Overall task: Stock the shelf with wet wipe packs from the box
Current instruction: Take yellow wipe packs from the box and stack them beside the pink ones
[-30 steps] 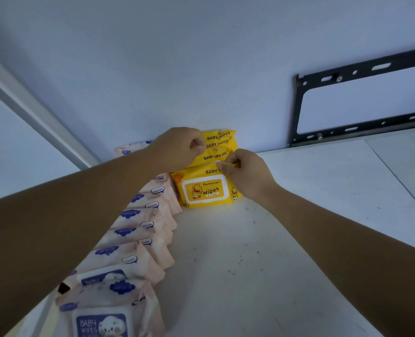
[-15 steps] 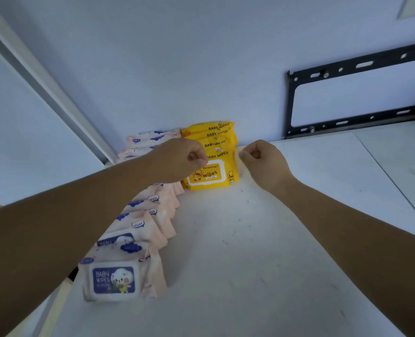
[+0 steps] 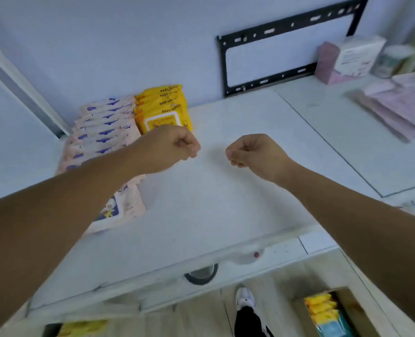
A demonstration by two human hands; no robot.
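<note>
Both hands are curled into loose fists with nothing in them: the left hand (image 3: 177, 148) and the right hand (image 3: 252, 152) hover side by side, apart from each other, over the middle of the white shelf (image 3: 201, 210). The yellow wet wipe packs (image 3: 161, 107) stand in a short row at the shelf's back edge against the wall, just behind the left hand, whose knuckles cover the lower edge of the front pack's label. Touching them on the left, the pink wet wipe packs (image 3: 104, 128) run in a long row from the back left corner toward the front edge; the left forearm crosses over this row and hides its middle, and the nearest pack is blurred. Neither hand touches any pack. Below the front edge, on the floor at lower right, the box (image 3: 347, 310) shows more yellow packs, but it is partly covered by the right forearm and cut off by the frame. A black bracket (image 3: 286, 52) hangs on the wall behind, and a pink carton (image 3: 342, 62) at the back right is too smeared to read. A shoe (image 3: 244, 297) shows on the floor.
</note>
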